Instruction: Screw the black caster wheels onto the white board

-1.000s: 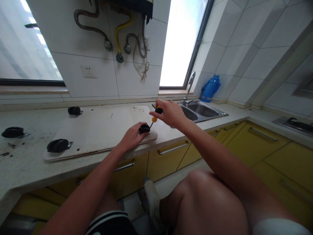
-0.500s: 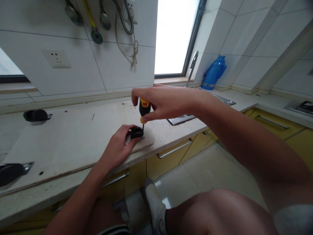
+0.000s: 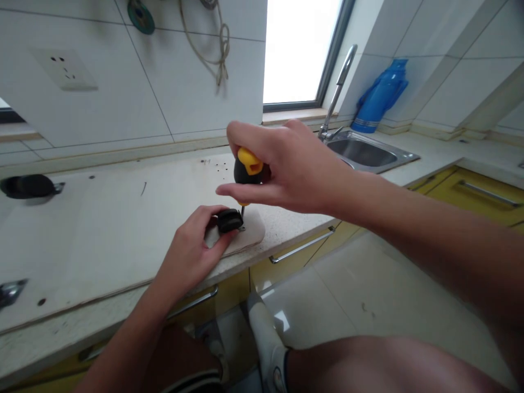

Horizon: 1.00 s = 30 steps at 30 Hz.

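Observation:
Between the thumb and fingers of my left hand point(image 3: 196, 243) is a black caster wheel point(image 3: 229, 220), pressed at the rounded right end of a white board point(image 3: 110, 240). My right hand point(image 3: 282, 166) grips the handle of a yellow and black screwdriver point(image 3: 248, 166), held nearly upright. The screwdriver's shaft points down beside the caster's metal plate; its tip is too small to make out. Another black caster point(image 3: 30, 186) sits on the board's far left corner. At the near left, the metal plate of a further caster point(image 3: 12, 293) shows, cut by the frame edge.
The board lies on a speckled countertop point(image 3: 278, 229) above yellow drawers with metal handles. To the right are a steel sink point(image 3: 368, 150), its faucet point(image 3: 339, 87) and a blue thermos flask point(image 3: 379, 97). A wall socket point(image 3: 65, 69) and a looped cord point(image 3: 223, 52) are behind.
The view has tilted down and come closer. My right hand has turned about the screwdriver handle, its thumb now extended across it. My left hand keeps its hold on the caster.

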{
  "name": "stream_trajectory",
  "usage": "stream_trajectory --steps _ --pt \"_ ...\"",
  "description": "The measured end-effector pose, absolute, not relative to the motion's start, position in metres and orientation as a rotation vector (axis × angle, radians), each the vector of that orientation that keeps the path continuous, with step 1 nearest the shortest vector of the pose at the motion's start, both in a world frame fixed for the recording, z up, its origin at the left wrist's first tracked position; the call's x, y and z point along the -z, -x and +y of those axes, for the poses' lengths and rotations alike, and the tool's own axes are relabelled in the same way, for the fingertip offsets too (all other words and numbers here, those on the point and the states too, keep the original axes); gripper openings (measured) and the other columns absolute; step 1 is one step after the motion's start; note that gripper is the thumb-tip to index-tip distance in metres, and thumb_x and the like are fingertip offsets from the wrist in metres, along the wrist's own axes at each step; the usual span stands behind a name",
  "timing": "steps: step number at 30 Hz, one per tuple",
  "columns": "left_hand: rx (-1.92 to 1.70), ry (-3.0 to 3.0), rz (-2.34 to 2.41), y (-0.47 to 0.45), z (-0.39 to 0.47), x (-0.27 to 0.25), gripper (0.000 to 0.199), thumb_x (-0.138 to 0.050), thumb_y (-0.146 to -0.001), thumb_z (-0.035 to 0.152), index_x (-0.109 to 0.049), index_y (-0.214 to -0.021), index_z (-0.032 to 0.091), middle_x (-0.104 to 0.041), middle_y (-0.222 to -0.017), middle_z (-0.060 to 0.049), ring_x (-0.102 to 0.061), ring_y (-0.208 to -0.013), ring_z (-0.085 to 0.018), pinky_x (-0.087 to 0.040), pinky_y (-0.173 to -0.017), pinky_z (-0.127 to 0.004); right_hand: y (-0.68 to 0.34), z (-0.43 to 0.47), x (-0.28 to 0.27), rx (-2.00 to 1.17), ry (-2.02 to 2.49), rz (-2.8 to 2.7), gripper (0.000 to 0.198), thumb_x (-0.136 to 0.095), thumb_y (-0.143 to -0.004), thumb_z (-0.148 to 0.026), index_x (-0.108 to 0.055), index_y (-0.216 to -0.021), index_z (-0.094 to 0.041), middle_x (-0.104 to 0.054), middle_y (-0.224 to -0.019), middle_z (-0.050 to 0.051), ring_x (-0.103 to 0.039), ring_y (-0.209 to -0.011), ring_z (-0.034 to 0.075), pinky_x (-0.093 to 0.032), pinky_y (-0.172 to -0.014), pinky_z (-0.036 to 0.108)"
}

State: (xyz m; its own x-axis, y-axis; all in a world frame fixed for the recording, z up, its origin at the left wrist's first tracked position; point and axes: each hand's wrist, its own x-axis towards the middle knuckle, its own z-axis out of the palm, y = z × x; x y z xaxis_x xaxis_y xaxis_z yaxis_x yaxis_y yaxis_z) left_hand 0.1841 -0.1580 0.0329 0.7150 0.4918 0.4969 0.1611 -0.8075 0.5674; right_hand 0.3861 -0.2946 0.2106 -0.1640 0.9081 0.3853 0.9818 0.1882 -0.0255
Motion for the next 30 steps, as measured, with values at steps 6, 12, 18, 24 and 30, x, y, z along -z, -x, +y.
stream_trajectory --steps 6,12,18,24,30 --pt "-0.902 -2.407 0.506 -0.184 -0.157 -0.030 0.033 -0.079 -0.103 0.041 -0.069 -0.132 0.030 -0.081 -0.123 -0.005 -0.079 -0.108 -0.029 -0.067 -0.101 -0.046 -0.382 -0.295 -0.198 0.203 1.647 -2.271 0.026 -0.066 -0.115 -0.048 -0.065 -0.132 -0.028 -0.076 -0.119 0.001 -0.065 -0.093 0.017 -0.036 -0.080 0.032" --pt "-0.902 -2.427 0.501 -0.184 -0.156 -0.028 0.035 -0.078 -0.103 0.044 -0.068 -0.133 0.029 -0.080 -0.125 -0.007 -0.078 -0.111 -0.030 -0.066 -0.105 -0.048 -0.382 -0.297 -0.204 0.323 1.899 -2.060 0.031 -0.075 -0.111 -0.049 -0.070 -0.131 -0.027 -0.078 -0.108 0.002 -0.066 -0.086 0.021 -0.036 -0.076 0.035" --pt "-0.913 -2.416 0.480 -0.185 -0.158 -0.029 0.035 -0.079 -0.102 0.042 -0.069 -0.132 0.028 -0.080 -0.125 -0.006 -0.079 -0.111 -0.029 -0.066 -0.104 -0.046 -0.386 -0.300 -0.208 0.342 1.903 -1.999 0.033 -0.065 -0.115 -0.052 -0.069 -0.132 -0.024 -0.076 -0.105 0.005 -0.066 -0.091 0.023 -0.041 -0.080 0.036" --pt "-0.913 -2.393 0.477 -0.186 -0.158 -0.030 0.033 -0.078 -0.102 0.042 -0.069 -0.130 0.027 -0.080 -0.124 -0.007 -0.079 -0.110 -0.029 -0.065 -0.103 -0.046 -0.383 -0.301 -0.196 0.029 1.692 -2.202 0.037 -0.069 -0.112 -0.038 -0.061 -0.147 -0.028 -0.076 -0.120 0.003 -0.068 -0.096 0.020 -0.045 -0.084 0.033" --pt "-0.895 -2.349 0.505 -0.187 -0.158 -0.031 0.031 -0.078 -0.101 0.042 -0.071 -0.128 0.028 -0.081 -0.122 -0.007 -0.079 -0.108 -0.029 -0.066 -0.101 -0.046 -0.361 -0.302 -0.194 0.243 1.836 -2.111 0.028 -0.069 -0.113 -0.035 -0.064 -0.139 -0.027 -0.076 -0.133 0.005 -0.069 -0.105 0.022 -0.041 -0.084 0.032"
